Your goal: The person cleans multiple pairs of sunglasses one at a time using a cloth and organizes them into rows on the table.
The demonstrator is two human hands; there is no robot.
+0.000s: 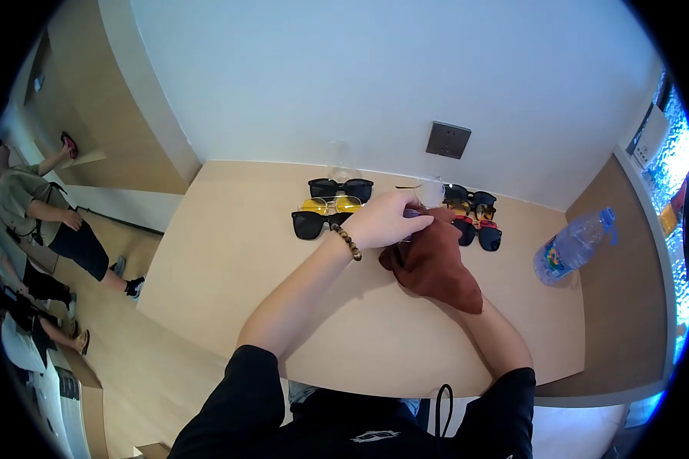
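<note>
My left hand [383, 221] is over the middle of the table [344, 314], its fingers closed on a pair of glasses [406, 238], mostly hidden by the hand and a cloth. The reddish-brown cloth [435, 264] covers my right hand, so its fingers do not show. To the left lie black sunglasses [341, 188], yellow-lensed glasses [331, 204] and another dark pair [309, 225]. Beyond my hands are clear-lensed glasses [430, 193]. Dark sunglasses [471, 200] and a red-and-black pair [478, 232] are to the right.
A plastic bottle [574, 246] with a blue cap stands tilted in view near the right side panel [628, 283]. Behind the table rises a wall with a dark socket [448, 140]. Several people are at the far left, beyond the table.
</note>
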